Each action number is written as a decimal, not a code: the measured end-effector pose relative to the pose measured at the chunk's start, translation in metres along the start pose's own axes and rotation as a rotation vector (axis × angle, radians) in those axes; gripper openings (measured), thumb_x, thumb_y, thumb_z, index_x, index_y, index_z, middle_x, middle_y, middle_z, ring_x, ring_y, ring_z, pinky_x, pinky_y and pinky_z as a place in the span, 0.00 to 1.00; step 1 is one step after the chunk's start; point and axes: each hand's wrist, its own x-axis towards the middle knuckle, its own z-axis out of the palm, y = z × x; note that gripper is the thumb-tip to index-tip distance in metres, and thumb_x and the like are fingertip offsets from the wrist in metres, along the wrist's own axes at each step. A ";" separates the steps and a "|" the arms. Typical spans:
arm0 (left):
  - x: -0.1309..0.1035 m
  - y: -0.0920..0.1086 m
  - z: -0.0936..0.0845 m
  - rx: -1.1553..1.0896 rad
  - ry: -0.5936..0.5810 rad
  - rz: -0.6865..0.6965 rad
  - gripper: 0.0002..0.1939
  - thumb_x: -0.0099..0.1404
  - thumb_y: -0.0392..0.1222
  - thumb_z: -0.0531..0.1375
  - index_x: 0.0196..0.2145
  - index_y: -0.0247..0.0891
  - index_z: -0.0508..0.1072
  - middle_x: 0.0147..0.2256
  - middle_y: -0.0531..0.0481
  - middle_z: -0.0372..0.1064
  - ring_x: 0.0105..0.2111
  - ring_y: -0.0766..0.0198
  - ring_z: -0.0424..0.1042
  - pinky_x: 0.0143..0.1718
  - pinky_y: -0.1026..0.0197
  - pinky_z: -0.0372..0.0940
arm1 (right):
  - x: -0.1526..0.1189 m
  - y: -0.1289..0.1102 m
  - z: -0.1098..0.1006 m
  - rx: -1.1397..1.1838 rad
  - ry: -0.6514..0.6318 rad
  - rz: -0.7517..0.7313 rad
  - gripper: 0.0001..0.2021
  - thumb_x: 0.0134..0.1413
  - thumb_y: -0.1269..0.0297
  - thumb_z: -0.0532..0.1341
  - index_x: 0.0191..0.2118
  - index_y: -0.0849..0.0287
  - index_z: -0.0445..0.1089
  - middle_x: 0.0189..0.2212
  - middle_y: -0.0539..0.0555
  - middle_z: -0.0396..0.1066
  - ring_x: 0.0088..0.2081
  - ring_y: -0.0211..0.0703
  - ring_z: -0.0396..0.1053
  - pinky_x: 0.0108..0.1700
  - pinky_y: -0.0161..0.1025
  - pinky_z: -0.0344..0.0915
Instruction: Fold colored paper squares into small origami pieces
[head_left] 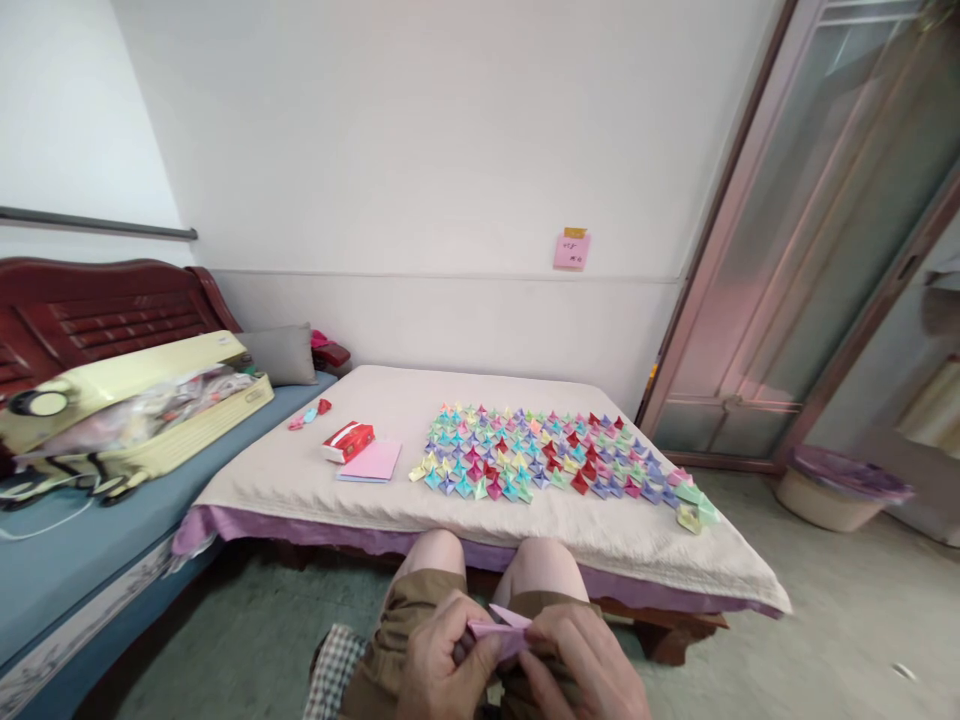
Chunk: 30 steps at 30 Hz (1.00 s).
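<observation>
Over my lap, my left hand [448,660] and my right hand [581,660] both grip a piece of folded pink paper [510,640]. My left thumb and fingers pinch its left side, and my right fingers close on its right side. One pointed flap sticks up between the hands. Beyond my knees, many small folded paper pieces [517,455] in several colours stand in rows on the cloth-covered table [390,510]. Left of them lie flat pink sheets [375,460], with a red and white packet [349,442] at their upper left.
Small pink, blue and red items [310,415] lie at the table's left. An open yellow suitcase [217,420] rests on the blue seat at left. At right are a lined bin [840,490] and a sliding door [795,240]. A pink note [571,252] hangs on the wall.
</observation>
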 end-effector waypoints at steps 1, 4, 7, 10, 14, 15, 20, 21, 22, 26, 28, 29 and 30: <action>0.000 0.001 -0.001 0.000 0.012 0.022 0.14 0.63 0.50 0.60 0.25 0.39 0.74 0.24 0.50 0.69 0.25 0.62 0.67 0.27 0.64 0.59 | 0.000 0.001 -0.001 -0.007 -0.010 -0.022 0.04 0.55 0.71 0.60 0.35 0.54 0.66 0.28 0.51 0.73 0.28 0.45 0.70 0.30 0.39 0.65; -0.001 0.005 -0.002 0.006 0.055 0.087 0.13 0.63 0.50 0.59 0.27 0.40 0.76 0.38 0.43 0.77 0.36 0.55 0.74 0.37 0.62 0.64 | -0.001 0.001 0.000 -0.008 -0.006 -0.017 0.05 0.56 0.71 0.59 0.36 0.53 0.66 0.29 0.52 0.72 0.29 0.46 0.69 0.31 0.40 0.66; -0.002 0.004 -0.001 0.003 0.022 0.102 0.12 0.64 0.49 0.58 0.29 0.41 0.77 0.42 0.44 0.78 0.39 0.55 0.76 0.38 0.63 0.65 | -0.004 0.000 0.008 0.009 0.041 0.033 0.05 0.58 0.71 0.56 0.35 0.53 0.66 0.28 0.53 0.71 0.29 0.47 0.68 0.32 0.41 0.65; -0.004 0.000 0.001 0.046 -0.053 0.061 0.14 0.66 0.50 0.56 0.32 0.42 0.77 0.31 0.47 0.80 0.29 0.59 0.76 0.31 0.64 0.63 | -0.005 -0.001 0.013 0.021 0.061 0.040 0.05 0.59 0.69 0.55 0.33 0.53 0.65 0.27 0.53 0.70 0.29 0.47 0.67 0.32 0.41 0.63; -0.006 -0.004 0.003 0.167 -0.060 0.026 0.17 0.67 0.52 0.53 0.30 0.42 0.76 0.24 0.48 0.77 0.24 0.60 0.73 0.26 0.64 0.59 | -0.004 -0.002 0.013 0.024 0.065 0.035 0.06 0.60 0.68 0.54 0.31 0.53 0.64 0.27 0.52 0.69 0.29 0.46 0.66 0.32 0.41 0.62; -0.006 -0.005 0.003 0.185 -0.056 0.027 0.17 0.67 0.52 0.53 0.29 0.42 0.76 0.23 0.49 0.76 0.23 0.61 0.73 0.26 0.64 0.59 | -0.004 -0.002 0.013 0.021 0.061 0.032 0.06 0.60 0.67 0.54 0.31 0.53 0.64 0.26 0.52 0.69 0.29 0.46 0.66 0.32 0.41 0.61; -0.007 -0.007 0.005 0.178 -0.042 0.026 0.17 0.67 0.51 0.52 0.31 0.41 0.75 0.23 0.50 0.76 0.22 0.62 0.72 0.26 0.65 0.59 | -0.005 0.000 0.014 0.014 0.018 0.005 0.07 0.61 0.67 0.54 0.30 0.53 0.62 0.26 0.50 0.70 0.28 0.45 0.66 0.31 0.40 0.59; -0.007 -0.007 0.005 0.175 -0.044 0.021 0.17 0.67 0.51 0.52 0.31 0.41 0.76 0.24 0.50 0.75 0.23 0.62 0.72 0.26 0.65 0.58 | -0.005 0.000 0.014 0.012 0.009 -0.001 0.07 0.61 0.67 0.53 0.30 0.53 0.62 0.25 0.50 0.70 0.28 0.45 0.66 0.31 0.40 0.59; -0.007 -0.007 0.005 0.173 -0.045 0.015 0.16 0.67 0.51 0.52 0.32 0.41 0.76 0.24 0.51 0.75 0.23 0.62 0.72 0.25 0.65 0.58 | -0.005 0.000 0.015 0.006 0.001 -0.002 0.07 0.61 0.67 0.53 0.30 0.53 0.62 0.25 0.50 0.70 0.27 0.45 0.66 0.31 0.40 0.58; -0.006 -0.007 0.005 0.174 -0.043 -0.022 0.11 0.63 0.48 0.57 0.31 0.41 0.75 0.19 0.55 0.68 0.20 0.64 0.67 0.23 0.66 0.56 | -0.005 0.001 0.014 -0.036 -0.019 0.032 0.06 0.61 0.66 0.54 0.32 0.53 0.63 0.23 0.49 0.69 0.26 0.45 0.65 0.30 0.39 0.58; -0.007 -0.007 0.005 0.170 -0.052 -0.048 0.08 0.62 0.45 0.58 0.30 0.40 0.75 0.18 0.56 0.64 0.19 0.65 0.65 0.23 0.66 0.55 | -0.004 0.001 0.011 -0.042 -0.028 0.043 0.05 0.60 0.66 0.55 0.32 0.53 0.63 0.23 0.49 0.69 0.25 0.44 0.65 0.30 0.39 0.58; -0.007 -0.008 0.006 0.162 -0.058 -0.060 0.07 0.61 0.43 0.58 0.30 0.40 0.75 0.18 0.57 0.63 0.20 0.65 0.65 0.23 0.66 0.55 | -0.004 0.001 0.010 -0.040 -0.038 0.043 0.05 0.60 0.66 0.56 0.32 0.53 0.64 0.23 0.48 0.69 0.25 0.44 0.65 0.30 0.39 0.58; -0.007 -0.008 0.006 0.151 -0.063 -0.072 0.07 0.61 0.42 0.57 0.31 0.40 0.74 0.18 0.57 0.63 0.20 0.65 0.64 0.23 0.66 0.54 | -0.003 0.002 0.008 -0.033 -0.052 0.035 0.04 0.59 0.66 0.57 0.32 0.53 0.65 0.23 0.48 0.69 0.25 0.44 0.65 0.30 0.38 0.59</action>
